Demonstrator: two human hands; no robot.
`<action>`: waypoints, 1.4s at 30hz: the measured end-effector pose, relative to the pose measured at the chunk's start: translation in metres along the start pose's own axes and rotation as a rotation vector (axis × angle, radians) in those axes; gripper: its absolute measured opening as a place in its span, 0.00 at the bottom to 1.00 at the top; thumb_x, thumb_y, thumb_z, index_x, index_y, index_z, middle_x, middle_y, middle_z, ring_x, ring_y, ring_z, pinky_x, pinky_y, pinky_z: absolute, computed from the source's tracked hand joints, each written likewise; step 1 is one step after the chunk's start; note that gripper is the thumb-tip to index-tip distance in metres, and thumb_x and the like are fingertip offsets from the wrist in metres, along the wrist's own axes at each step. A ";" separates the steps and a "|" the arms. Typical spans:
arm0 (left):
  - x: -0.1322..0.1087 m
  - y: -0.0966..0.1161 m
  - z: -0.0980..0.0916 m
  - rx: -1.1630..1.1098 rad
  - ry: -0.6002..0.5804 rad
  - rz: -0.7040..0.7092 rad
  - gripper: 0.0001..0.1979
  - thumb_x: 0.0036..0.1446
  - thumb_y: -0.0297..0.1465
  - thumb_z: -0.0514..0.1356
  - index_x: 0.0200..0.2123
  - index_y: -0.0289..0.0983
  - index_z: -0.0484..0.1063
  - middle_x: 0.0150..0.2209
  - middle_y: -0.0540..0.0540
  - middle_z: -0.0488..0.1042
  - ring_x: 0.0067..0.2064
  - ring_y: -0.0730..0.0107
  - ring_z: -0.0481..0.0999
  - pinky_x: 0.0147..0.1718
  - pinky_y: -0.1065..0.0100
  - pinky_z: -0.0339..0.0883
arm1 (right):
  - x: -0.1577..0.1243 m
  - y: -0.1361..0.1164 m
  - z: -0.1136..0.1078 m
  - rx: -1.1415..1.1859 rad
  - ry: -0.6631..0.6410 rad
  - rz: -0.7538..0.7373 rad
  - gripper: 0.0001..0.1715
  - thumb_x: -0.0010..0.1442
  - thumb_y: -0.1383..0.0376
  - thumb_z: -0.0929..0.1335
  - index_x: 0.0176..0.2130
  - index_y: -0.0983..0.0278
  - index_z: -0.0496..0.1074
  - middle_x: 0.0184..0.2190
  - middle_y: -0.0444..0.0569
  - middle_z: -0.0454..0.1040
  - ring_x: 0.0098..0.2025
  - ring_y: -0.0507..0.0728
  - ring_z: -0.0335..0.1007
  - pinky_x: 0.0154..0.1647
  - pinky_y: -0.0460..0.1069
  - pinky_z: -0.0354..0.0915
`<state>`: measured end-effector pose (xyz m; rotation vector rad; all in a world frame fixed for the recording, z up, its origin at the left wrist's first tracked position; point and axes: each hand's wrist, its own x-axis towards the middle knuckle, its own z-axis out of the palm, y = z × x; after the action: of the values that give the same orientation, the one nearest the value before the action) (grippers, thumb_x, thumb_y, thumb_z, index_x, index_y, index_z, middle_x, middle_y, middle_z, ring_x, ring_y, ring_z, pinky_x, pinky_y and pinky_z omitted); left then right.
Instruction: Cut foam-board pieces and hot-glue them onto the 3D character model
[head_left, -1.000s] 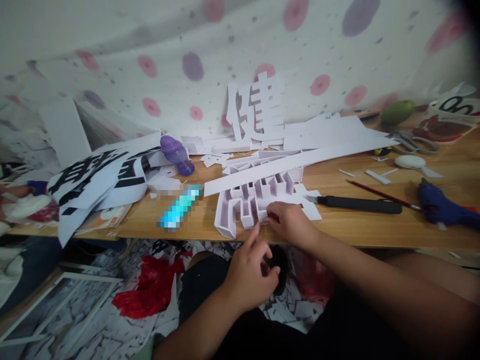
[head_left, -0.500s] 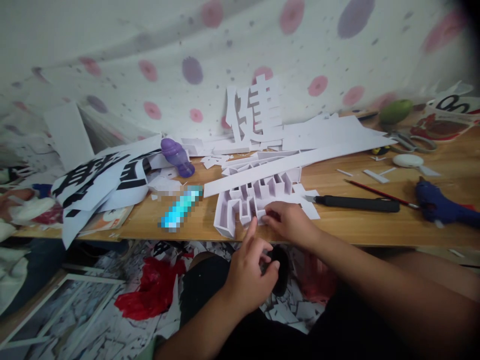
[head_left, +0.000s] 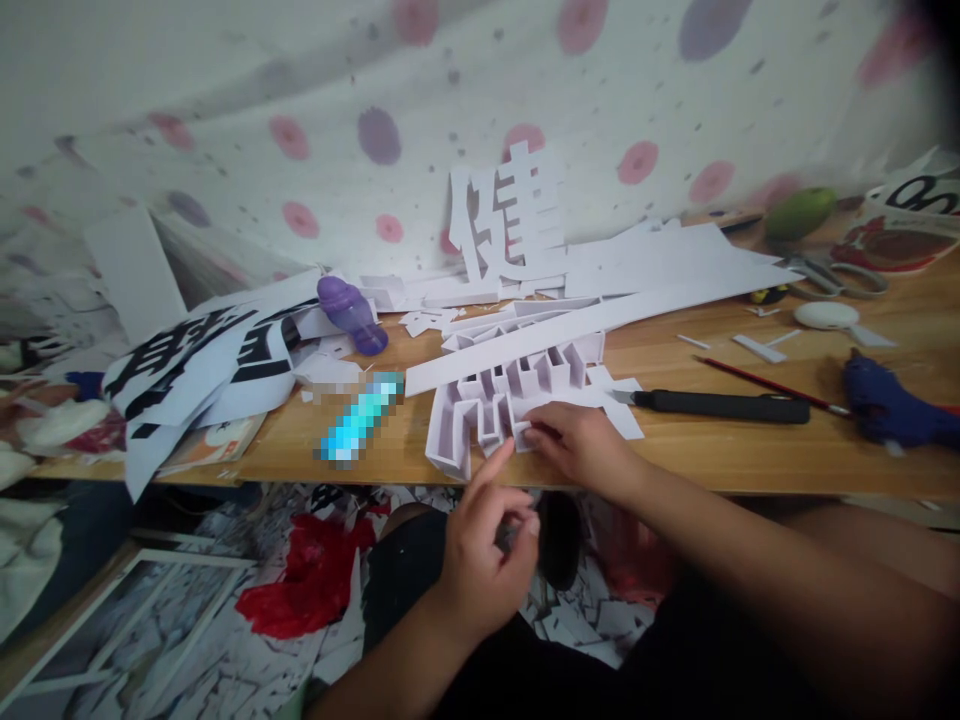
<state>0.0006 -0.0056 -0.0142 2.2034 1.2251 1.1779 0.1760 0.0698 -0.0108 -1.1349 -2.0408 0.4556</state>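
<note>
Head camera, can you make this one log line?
right hand: on white walled character | left hand: pointing toward it, contact unclear | black utility knife: lying right of character

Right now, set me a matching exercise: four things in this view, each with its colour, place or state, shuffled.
Things
1. Right hand
2. Knife
3. Glue gun
4. Cut-out character

Descriptions
A. Blue
B. Upright before the dotted sheet
C. Touching the hollow white shape
D. Black-handled

Pairs: 1-C; 2-D; 3-A; 4-B
</note>
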 end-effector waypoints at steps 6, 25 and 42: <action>0.019 -0.018 -0.027 0.509 0.197 0.134 0.18 0.51 0.24 0.59 0.47 0.39 0.69 0.46 0.42 0.69 0.45 0.58 0.69 0.46 0.54 0.63 | -0.004 0.002 -0.014 -0.017 0.067 -0.009 0.09 0.60 0.68 0.64 0.38 0.65 0.73 0.32 0.49 0.76 0.33 0.54 0.70 0.35 0.47 0.64; 0.044 -0.030 -0.029 0.591 0.013 0.083 0.14 0.55 0.26 0.56 0.47 0.38 0.67 0.45 0.42 0.69 0.47 0.58 0.69 0.48 0.56 0.65 | -0.041 0.052 -0.112 -0.517 -0.209 0.153 0.13 0.56 0.66 0.64 0.40 0.65 0.75 0.38 0.55 0.74 0.41 0.62 0.70 0.43 0.55 0.64; 0.042 -0.063 -0.031 0.534 0.246 0.163 0.17 0.52 0.27 0.60 0.46 0.40 0.66 0.52 0.40 0.65 0.52 0.53 0.68 0.51 0.52 0.64 | -0.062 0.099 -0.131 -0.704 -0.237 0.270 0.23 0.53 0.69 0.65 0.50 0.64 0.71 0.47 0.57 0.73 0.49 0.65 0.69 0.49 0.58 0.65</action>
<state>-0.0458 0.0616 -0.0161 2.6385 1.6424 1.3361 0.3513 0.0658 -0.0117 -1.8597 -2.3402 -0.0273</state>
